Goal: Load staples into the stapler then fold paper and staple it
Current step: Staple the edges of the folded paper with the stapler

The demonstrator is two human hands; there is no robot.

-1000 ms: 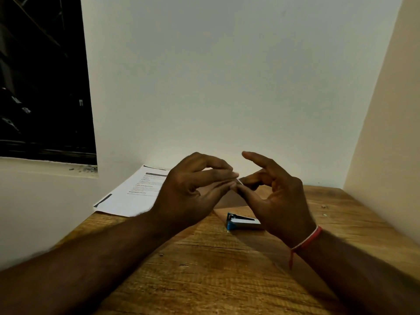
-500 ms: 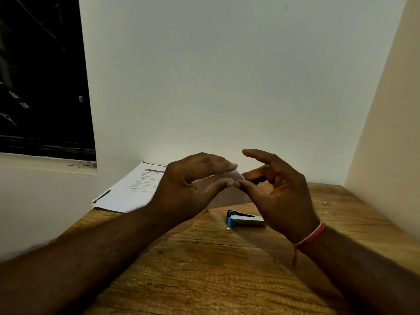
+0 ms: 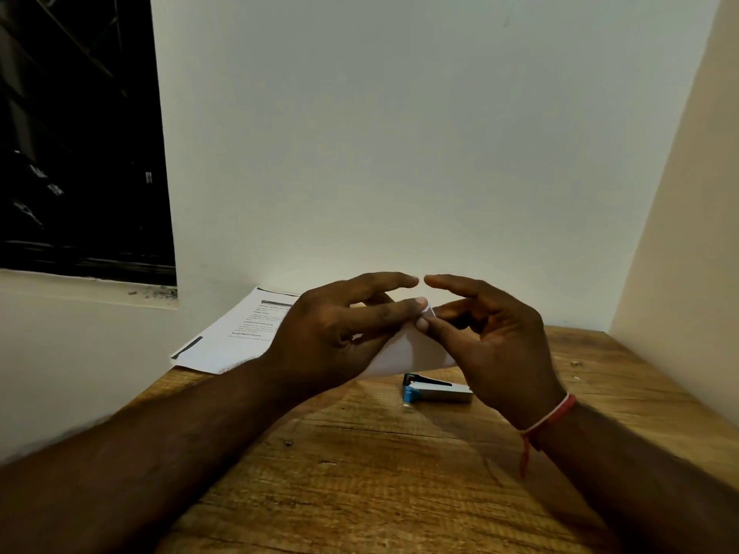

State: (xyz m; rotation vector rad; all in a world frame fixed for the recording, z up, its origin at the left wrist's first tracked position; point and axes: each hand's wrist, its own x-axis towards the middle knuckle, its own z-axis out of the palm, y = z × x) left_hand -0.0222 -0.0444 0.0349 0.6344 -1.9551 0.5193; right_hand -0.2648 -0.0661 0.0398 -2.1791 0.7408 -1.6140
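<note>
Item: white paper (image 3: 412, 353), folded, held in the air above the far half of a wooden table (image 3: 380, 473), one corner showing between the two sets of fingertips. Left hand (image 3: 332, 333): back toward the camera, fingers curled round the paper's left side, middle fingertip on the upper corner, index finger extended free above it; the thumb is hidden. Right hand (image 3: 496, 349): thumb tip pressed on the same corner, pinching the paper against fingers curled behind it, index finger stretched out free and nearly meeting the left index tip. Stapler (image 3: 436, 393): blue and silver, lying flat on the table just below the paper and partly under the right hand, touched by neither hand; whether it holds staples cannot be told. Printed sheets (image 3: 236, 333): a thin stack at the far left corner of the table, against the wall (image 3: 400, 153), partly hidden by the left hand. Red thread (image 3: 548, 419): tied round the right wrist, one end hanging. Dark window (image 3: 80, 133): upper left.
</note>
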